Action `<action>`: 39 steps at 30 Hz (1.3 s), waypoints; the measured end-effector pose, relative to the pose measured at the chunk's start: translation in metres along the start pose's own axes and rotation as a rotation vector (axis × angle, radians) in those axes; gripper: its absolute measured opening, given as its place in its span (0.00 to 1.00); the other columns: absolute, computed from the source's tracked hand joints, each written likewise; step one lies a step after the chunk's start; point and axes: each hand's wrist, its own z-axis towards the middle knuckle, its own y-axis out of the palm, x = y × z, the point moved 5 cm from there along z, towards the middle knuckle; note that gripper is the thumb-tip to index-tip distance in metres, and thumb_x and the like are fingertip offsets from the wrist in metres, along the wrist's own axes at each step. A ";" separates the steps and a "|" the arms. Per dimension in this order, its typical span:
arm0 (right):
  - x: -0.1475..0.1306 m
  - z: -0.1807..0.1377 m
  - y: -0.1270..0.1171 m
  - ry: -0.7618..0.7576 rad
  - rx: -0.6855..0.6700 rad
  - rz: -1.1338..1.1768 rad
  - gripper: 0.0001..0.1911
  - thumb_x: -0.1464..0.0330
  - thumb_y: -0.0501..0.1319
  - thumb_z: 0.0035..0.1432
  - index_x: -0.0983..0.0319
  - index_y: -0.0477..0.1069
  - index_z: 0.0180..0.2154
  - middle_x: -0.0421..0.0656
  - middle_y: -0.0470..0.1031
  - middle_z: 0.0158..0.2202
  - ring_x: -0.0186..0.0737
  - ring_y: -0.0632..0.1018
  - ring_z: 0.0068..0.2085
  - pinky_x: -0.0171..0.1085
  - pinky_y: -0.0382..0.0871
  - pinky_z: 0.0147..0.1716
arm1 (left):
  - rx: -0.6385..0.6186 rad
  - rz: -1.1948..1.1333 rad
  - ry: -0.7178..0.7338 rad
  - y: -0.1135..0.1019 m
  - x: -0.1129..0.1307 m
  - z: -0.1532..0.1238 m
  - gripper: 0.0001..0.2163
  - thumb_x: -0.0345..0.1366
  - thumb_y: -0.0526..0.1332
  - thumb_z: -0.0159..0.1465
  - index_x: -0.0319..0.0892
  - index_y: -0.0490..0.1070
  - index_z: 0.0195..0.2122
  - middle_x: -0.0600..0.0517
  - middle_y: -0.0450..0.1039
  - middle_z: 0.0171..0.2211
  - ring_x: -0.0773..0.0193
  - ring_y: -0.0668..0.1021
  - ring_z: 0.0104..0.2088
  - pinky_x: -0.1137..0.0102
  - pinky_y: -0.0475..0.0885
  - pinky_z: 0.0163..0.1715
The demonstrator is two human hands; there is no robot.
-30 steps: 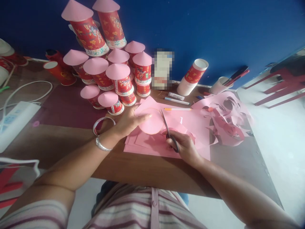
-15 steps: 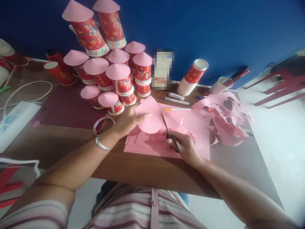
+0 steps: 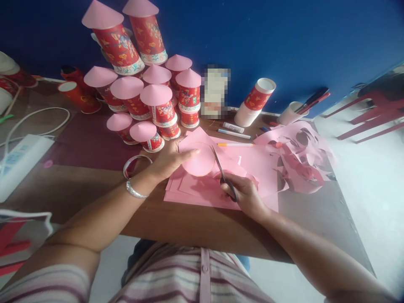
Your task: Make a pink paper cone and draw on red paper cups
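My left hand (image 3: 170, 160) pinches a round pink paper piece (image 3: 199, 160) over a stack of pink paper sheets (image 3: 252, 168) on the brown table. My right hand (image 3: 244, 194) grips a pair of scissors (image 3: 222, 172), whose blades point up and away along the right edge of the round piece. A silver bracelet circles my left wrist. Both hands rest low over the pink sheets near the table's front edge.
Red paper cups topped with pink cones (image 3: 148, 101) are piled at the back left. A roll of tape (image 3: 136, 163) lies by my left wrist. Pens (image 3: 235, 144), a glue stick (image 3: 233, 127), stacked cups (image 3: 256, 101), pink offcuts (image 3: 296, 155) and a power strip (image 3: 19, 162) surround the work area.
The round pink piece has shifted slightly up and left in my left hand, with the scissors following its edge. Everything else stays as it was.
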 end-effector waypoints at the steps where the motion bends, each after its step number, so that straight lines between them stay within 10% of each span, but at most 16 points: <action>1: 0.000 0.000 0.000 -0.002 -0.002 0.007 0.29 0.43 0.64 0.61 0.62 0.79 0.46 0.37 0.70 0.22 0.34 0.72 0.24 0.34 0.71 0.25 | -0.006 -0.008 -0.004 0.000 0.000 0.000 0.24 0.47 0.73 0.57 0.38 0.80 0.51 0.42 0.83 0.50 0.45 0.81 0.55 0.56 0.78 0.55; 39: 0.000 0.001 0.000 0.001 0.002 0.045 0.29 0.44 0.68 0.58 0.63 0.80 0.45 0.38 0.69 0.25 0.32 0.72 0.24 0.32 0.71 0.25 | -0.014 -0.082 -0.032 -0.004 0.000 0.004 0.17 0.42 0.73 0.58 0.38 0.80 0.46 0.46 0.84 0.42 0.54 0.83 0.44 0.66 0.78 0.40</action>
